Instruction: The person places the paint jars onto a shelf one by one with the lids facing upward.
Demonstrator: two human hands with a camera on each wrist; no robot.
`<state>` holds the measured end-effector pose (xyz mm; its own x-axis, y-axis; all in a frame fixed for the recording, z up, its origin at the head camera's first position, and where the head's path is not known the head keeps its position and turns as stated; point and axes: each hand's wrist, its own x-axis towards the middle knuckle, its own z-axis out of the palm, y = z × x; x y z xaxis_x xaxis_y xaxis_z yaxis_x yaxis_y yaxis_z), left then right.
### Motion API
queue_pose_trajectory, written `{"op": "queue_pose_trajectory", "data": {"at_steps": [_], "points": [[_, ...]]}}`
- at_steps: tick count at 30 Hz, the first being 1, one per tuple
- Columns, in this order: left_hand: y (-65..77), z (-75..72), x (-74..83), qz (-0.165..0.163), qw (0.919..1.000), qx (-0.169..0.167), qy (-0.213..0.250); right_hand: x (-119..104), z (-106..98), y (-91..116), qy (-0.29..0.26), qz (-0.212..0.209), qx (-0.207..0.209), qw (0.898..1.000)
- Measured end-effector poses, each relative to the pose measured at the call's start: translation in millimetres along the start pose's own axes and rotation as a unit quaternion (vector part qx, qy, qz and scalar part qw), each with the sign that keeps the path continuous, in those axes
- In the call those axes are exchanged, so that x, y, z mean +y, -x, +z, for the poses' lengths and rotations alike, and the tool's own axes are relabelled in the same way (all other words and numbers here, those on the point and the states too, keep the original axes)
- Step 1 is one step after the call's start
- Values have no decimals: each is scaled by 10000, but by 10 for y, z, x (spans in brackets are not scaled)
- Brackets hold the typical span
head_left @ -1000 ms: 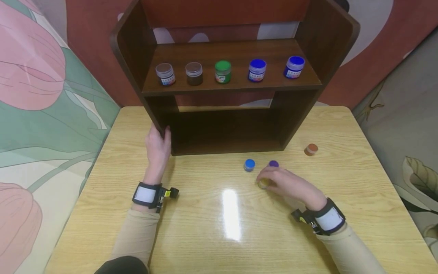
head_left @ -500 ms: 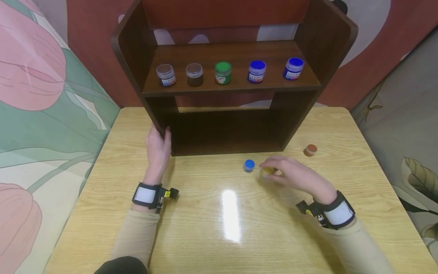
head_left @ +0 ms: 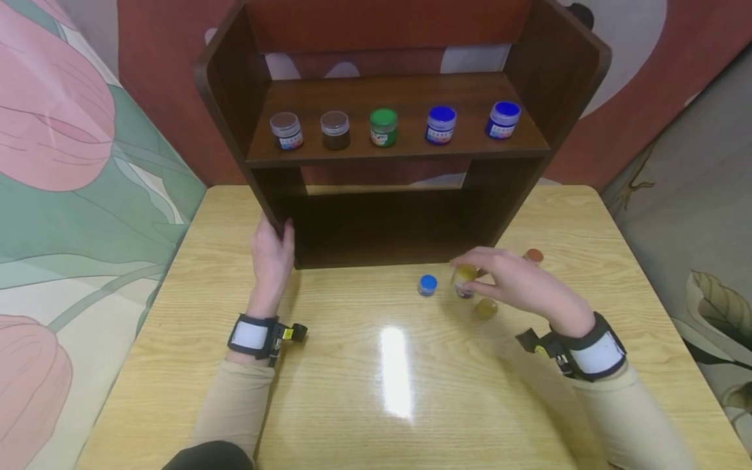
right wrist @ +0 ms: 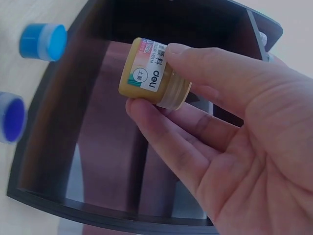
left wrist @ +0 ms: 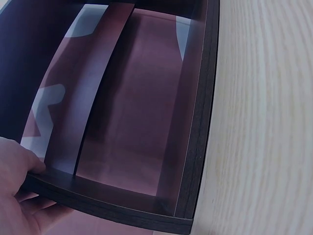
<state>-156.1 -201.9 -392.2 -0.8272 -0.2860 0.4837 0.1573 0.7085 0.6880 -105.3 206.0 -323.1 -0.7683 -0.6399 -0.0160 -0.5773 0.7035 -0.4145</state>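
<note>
My right hand pinches a small ochre-yellow paint jar between thumb and fingers, raised off the table in front of the shelf's lower right part. In the right wrist view its label faces the camera and the jar is tilted on its side. A purple-lidded jar and a blue paint jar stand on the table close to this hand. Just below the hand in the head view sits a round ochre-yellow jar-like thing. My left hand grips the left side panel of the dark wooden shelf.
On the upper board stand two clear-lidded jars, a green jar and two dark blue jars. An orange-brown jar stands right of the shelf, partly behind my right hand. A patterned wall surrounds the wooden table.
My right hand has lifted the ochre-yellow jar from the table and carried it toward the shelf. The round yellow thing below it has come into sight. My left hand stays on the shelf's side.
</note>
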Motion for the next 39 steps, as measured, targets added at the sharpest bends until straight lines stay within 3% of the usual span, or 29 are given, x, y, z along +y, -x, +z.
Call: {"op": "queue_pose_trajectory", "data": {"at_steps": [18, 26, 32, 39], "points": [[-2, 4, -2, 47, 10000, -9, 77, -97, -580, -60, 289, -345, 624, 9970], [-2, 0, 5, -37, 10000, -3, -22, -208, -836, -33, -49, -477, 836, 9953], [5, -1, 3, 19, 10000, 49, 16, -234, -1031, -38, 468, -737, 1383, 9865], [0, 4, 3, 19, 10000, 59, -16, -275, -1226, -34, 660, -548, 1681, 9820]]}}
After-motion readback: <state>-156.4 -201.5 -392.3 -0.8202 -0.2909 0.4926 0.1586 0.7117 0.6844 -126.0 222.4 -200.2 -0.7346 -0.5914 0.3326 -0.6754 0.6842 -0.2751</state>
